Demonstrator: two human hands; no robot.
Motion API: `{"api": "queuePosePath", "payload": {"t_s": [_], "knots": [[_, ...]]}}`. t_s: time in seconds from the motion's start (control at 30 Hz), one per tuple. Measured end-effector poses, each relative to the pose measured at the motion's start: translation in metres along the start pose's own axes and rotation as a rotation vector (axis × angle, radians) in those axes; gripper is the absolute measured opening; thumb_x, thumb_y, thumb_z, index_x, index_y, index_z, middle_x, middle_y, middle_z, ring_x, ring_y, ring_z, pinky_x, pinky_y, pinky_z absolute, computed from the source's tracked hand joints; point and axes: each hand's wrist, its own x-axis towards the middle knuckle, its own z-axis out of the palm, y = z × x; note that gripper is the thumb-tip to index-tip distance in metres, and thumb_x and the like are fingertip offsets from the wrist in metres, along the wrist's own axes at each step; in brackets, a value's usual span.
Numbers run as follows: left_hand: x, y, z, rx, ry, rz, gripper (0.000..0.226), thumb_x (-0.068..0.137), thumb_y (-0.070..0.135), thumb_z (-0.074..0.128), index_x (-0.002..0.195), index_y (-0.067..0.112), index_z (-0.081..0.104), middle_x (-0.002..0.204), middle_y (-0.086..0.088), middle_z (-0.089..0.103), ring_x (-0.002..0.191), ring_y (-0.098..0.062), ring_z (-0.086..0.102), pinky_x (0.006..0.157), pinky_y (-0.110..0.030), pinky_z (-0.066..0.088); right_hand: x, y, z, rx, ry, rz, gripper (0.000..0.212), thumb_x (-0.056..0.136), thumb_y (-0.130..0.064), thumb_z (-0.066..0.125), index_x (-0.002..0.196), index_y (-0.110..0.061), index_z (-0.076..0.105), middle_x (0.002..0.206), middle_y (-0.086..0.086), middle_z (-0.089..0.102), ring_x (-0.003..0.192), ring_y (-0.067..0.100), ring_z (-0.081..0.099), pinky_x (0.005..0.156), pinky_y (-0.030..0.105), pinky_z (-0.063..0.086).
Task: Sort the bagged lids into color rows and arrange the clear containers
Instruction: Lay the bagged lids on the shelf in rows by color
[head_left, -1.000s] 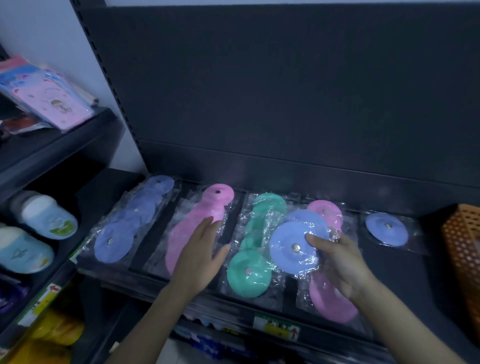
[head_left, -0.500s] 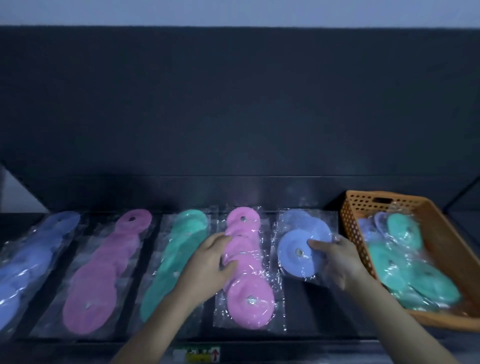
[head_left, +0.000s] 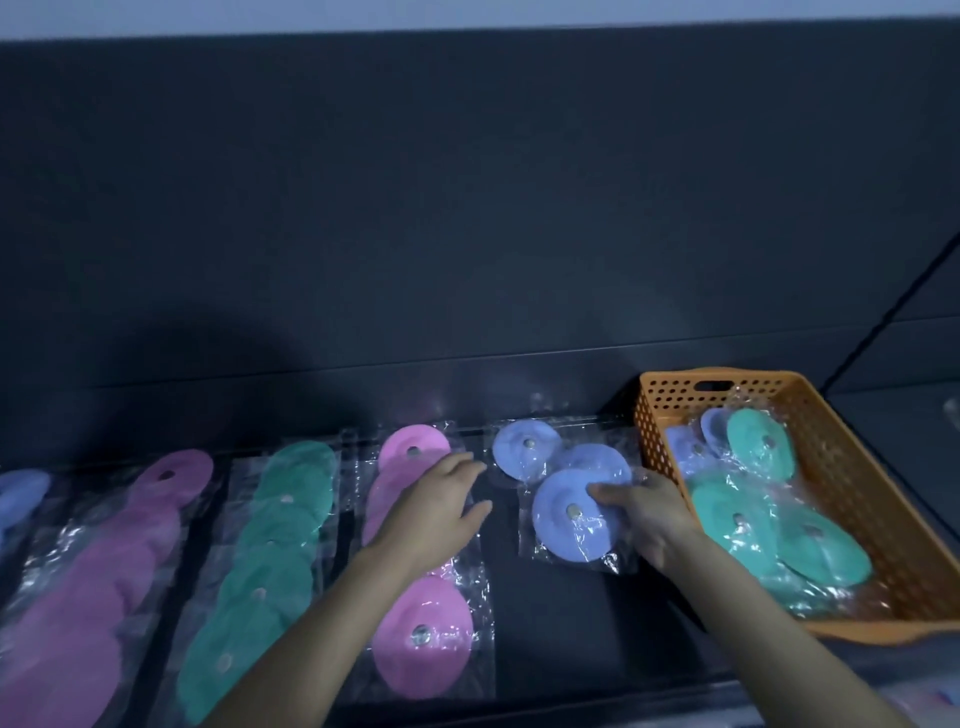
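**Two hands at the lid rows: handling notes**

Nearest, the pink row (head_left: 423, 639) lies bagged on the shelf (head_left: 561, 623). The left hand (head_left: 436, 512) rests over it, grip wide, holding nothing. The right hand (head_left: 644, 519) pinches the blue lid (head_left: 561, 530) at its right rim, just right of pink. Judged light and flexible, with slippery film, so take hold of the disc's rim, not loose plastic. Far right, the orange basket (head_left: 654, 415) holds more bags.

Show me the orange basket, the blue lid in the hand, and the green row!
orange basket (head_left: 862, 499): head view, right wall.
blue lid (head_left: 557, 531): head view, left of its disc.
green row (head_left: 270, 561): head view, middle lid.
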Motion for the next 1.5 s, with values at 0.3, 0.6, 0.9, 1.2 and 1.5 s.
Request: {"api": "queuePosePath", "payload": {"t_s": [0.3,0.6,0.9,1.2,1.5], "knots": [[0.025,0.023,0.014,-0.001,-0.074,0.0,0.049,0.099,0.031,0.042,0.143,0.011,0.034,0.148,-0.002,0.036,0.13,-0.021,0.042,0.104,-0.033,0.038,0.004,0.005,0.015,-0.015,-0.104,0.032,0.019,0.075,0.01,0.071,0.087,0.0,0.06,0.076,0.015,0.066,0.063,0.024,0.064,0.063,0.032,0.054],[0.024,0.016,0.03,0.063,-0.225,-0.013,0.073,0.093,0.04,0.052,0.151,0.016,0.015,0.16,-0.001,0.009,0.145,-0.017,0.017,0.115,-0.032,0.025,-0.006,0.023,-0.003,-0.991,0.003,-0.409,0.092,0.069,-0.045,0.08,0.144,-0.017,0.034,0.136,0.012,0.041,0.126,0.03,0.035,0.108,0.035,0.031],[0.024,0.023,0.039,0.192,-0.237,0.074,0.104,0.071,0.054,0.07,0.15,0.018,0.014,0.154,0.002,0.019,0.142,-0.016,0.015,0.117,-0.03,0.016,-0.008,0.034,-0.013,-1.309,-0.236,-0.549,0.099,0.074,-0.041,0.074,0.151,-0.027,0.013,0.159,-0.002,0.009,0.144,0.024,0.01,0.118,0.035,0.017],[0.018,0.032,0.053,0.287,-0.296,0.153,0.107,0.075,0.059,0.065,0.152,0.027,-0.002,0.159,-0.005,-0.011,0.147,-0.019,-0.008,0.116,-0.03,-0.005,0.023,0.008,0.009,-0.813,0.163,-0.338,0.024,0.095,-0.029,0.051,0.086,-0.008,0.056,0.081,0.012,0.062,0.083,0.031,0.06,0.06,0.025,0.027],[0.017,0.026,0.056,0.299,-0.278,0.118,0.101,0.077,0.063,0.059,0.151,0.031,-0.001,0.16,-0.009,-0.006,0.147,-0.021,-0.005,0.119,-0.035,0.0,0.038,-0.002,0.007,-0.929,0.253,-0.163,0.036,0.086,-0.018,0.056,0.053,-0.007,0.049,0.051,0.001,0.046,0.047,0.018,0.042,0.048,0.026,0.03]]}}
